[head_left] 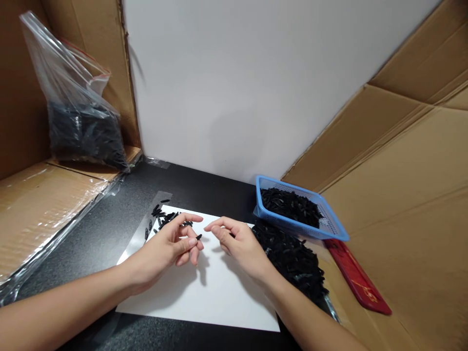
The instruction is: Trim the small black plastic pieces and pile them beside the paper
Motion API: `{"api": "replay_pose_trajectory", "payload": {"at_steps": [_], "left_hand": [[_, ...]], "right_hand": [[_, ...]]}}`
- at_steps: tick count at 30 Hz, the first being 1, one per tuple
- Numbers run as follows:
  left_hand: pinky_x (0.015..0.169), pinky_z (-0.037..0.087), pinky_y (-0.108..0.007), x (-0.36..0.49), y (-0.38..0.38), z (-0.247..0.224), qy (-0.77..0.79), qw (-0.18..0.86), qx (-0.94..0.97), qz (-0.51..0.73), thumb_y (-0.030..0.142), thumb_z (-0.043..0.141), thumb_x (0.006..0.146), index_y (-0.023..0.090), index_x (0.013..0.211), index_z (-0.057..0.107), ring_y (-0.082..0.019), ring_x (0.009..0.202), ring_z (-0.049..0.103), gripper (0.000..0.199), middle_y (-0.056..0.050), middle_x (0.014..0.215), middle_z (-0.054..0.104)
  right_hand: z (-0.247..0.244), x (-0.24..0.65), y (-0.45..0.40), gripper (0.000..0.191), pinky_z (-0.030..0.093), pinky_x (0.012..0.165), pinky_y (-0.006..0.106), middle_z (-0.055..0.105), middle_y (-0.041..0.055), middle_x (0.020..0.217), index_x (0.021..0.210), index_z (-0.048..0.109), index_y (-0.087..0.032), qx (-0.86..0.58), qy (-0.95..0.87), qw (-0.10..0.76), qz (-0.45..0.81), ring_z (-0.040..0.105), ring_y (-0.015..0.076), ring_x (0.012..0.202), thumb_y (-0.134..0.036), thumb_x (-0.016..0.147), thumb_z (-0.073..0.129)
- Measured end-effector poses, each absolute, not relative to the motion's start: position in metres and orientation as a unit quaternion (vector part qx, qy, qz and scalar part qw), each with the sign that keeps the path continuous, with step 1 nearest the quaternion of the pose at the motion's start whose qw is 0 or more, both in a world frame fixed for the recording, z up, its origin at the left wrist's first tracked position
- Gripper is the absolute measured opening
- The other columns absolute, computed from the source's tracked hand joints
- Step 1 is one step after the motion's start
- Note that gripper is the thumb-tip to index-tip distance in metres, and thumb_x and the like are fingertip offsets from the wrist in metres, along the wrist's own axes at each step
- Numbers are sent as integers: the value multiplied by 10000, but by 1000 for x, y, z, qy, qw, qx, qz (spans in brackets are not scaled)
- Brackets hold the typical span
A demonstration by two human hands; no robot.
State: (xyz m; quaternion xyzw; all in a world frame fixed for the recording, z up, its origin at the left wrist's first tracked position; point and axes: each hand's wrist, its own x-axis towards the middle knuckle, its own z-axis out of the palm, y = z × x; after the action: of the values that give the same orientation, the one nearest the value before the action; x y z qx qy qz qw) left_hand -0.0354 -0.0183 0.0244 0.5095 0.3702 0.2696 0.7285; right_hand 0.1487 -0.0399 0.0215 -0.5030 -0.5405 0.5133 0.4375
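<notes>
Over the white sheet (219,287), my left hand (173,243) pinches a small, slim black piece (199,237) between thumb and fingers, with the index finger stretched away. Facing it a short gap to the right is my right hand (237,241). Its thumb and fingers are pinched together, and the dark end of another small black piece (232,235) shows at them. Behind my left hand lies a loose scatter of similar black pieces (166,218) at the sheet's far left corner. A large heap of black pieces (292,263) sits right of my right hand.
A blue plastic basket (338,224) holding many black pieces stands behind the heap. Beside it lies a flat red object (360,278). At the far left, a clear zip bag (86,126) of black contents rests on cardboard (47,209). A white wall (226,87) rises behind.
</notes>
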Motion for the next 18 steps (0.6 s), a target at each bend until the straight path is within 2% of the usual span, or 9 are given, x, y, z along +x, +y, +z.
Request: {"api": "replay_pose_trajectory", "payload": {"at_steps": [5, 9, 12, 15, 18], "left_hand": [[535, 281, -231, -35, -19, 29, 380, 742, 487, 263, 285, 634, 828, 244, 1203, 483, -84, 561, 503, 406, 26, 755, 606], [626, 365, -246, -35, -17, 30, 386, 746, 475, 264, 314, 630, 833, 253, 1209, 496, -92, 608, 508, 404, 35, 745, 601], [726, 388, -260, -36, -14, 31, 387, 751, 450, 289, 171, 540, 841, 236, 1165, 536, -106, 709, 526, 330, 29, 771, 597], [739, 390, -256, -38, -14, 33, 390, 750, 448, 290, -8, 481, 726, 226, 1139, 545, -107, 767, 555, 479, 13, 871, 625], [844, 413, -281, -38, -15, 33, 392, 753, 444, 287, 31, 548, 756, 228, 1165, 514, -130, 853, 608, 455, -1, 943, 639]], "right_hand": [[11, 134, -48, 285, 111, 391, 215, 320, -111, 445, 826, 648, -152, -466, -451, 463, 605, 179, 52, 394, -426, 759, 689], [11, 131, -49, 258, 95, 391, 214, 360, -102, 451, 807, 644, -146, -462, -413, 488, 615, 168, 44, 396, -390, 748, 705], [12, 132, -49, 254, 90, 392, 211, 337, -110, 451, 786, 633, -148, -461, -390, 503, 618, 156, 42, 399, -382, 736, 718], [12, 133, -49, 263, 90, 391, 208, 295, -122, 431, 759, 625, -150, -464, -375, 512, 618, 148, 43, 399, -388, 722, 730], [12, 133, -48, 294, 93, 391, 205, 308, -121, 423, 752, 623, -151, -464, -362, 515, 623, 153, 40, 395, -414, 698, 745]]}}
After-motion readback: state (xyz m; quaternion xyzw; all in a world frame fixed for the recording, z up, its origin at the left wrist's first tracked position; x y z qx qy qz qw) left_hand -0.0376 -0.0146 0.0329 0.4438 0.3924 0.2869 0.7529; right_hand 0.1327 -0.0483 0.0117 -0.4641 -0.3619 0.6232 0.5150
